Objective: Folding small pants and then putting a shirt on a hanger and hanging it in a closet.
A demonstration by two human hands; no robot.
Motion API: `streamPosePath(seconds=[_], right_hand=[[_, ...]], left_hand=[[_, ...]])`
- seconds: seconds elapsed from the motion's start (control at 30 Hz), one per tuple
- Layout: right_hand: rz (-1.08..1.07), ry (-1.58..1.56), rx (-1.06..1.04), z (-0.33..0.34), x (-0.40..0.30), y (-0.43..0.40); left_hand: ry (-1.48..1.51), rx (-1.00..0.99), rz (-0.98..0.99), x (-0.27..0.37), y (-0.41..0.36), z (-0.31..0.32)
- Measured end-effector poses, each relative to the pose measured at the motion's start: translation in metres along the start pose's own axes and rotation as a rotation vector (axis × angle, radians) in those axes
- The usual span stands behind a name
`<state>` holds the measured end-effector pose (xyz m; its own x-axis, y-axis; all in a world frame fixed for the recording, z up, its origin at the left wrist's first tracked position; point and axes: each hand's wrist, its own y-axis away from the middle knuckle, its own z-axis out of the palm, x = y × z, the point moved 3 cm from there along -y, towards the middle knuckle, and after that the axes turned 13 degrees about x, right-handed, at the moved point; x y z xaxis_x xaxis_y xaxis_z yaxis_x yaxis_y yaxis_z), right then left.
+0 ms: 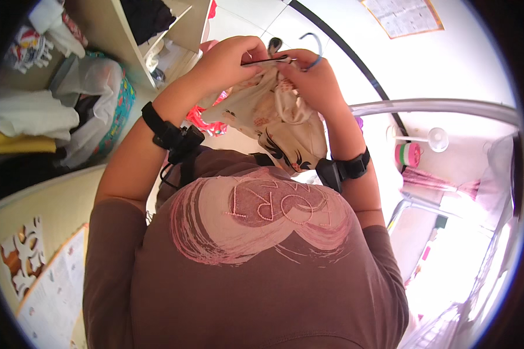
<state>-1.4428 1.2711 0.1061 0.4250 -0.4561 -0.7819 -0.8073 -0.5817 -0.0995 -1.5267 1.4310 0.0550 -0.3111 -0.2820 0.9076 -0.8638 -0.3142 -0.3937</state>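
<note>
A cream printed garment point(266, 104) hangs from both my hands in front of my chest, bunched into folds. My left hand point(240, 52) grips its upper edge near a thin dark strip point(262, 62). On the other side, my right hand point(308, 76) pinches the same edge, its fingertips close to the left ones. The blue-grey hook of a hanger point(318, 46) sticks up beside my right hand. Whether a hanger body lies inside the cloth is hidden. A small dark loop point(274, 43) rises between the hands.
Open shelving point(131, 48) with folded clothes stands at the left. Below it sits a teal patterned bag point(120, 104) with white plastic inside. Red cloth point(209, 124) shows behind the garment. A pale metal rail point(436, 107) crosses at the right, near a pink curtain point(441, 179).
</note>
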Motion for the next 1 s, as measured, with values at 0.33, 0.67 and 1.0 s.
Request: streamPosePath(seconds=[0.33, 0.67, 1.0], right_hand=[[0.128, -0.219, 0.081, -0.018, -0.001, -0.003], [0.098, -0.130, 0.035, -0.014, 0.011, -0.005], [0.095, -0.140, 0.012, -0.013, 0.010, -0.001]], left_hand=[[-0.345, 0.083, 0.027, -0.005, 0.017, 0.002], [-0.033, 0.044, -0.162, -0.036, 0.019, 0.013], [-0.107, -0.027, -0.220, -0.028, 0.022, 0.021]])
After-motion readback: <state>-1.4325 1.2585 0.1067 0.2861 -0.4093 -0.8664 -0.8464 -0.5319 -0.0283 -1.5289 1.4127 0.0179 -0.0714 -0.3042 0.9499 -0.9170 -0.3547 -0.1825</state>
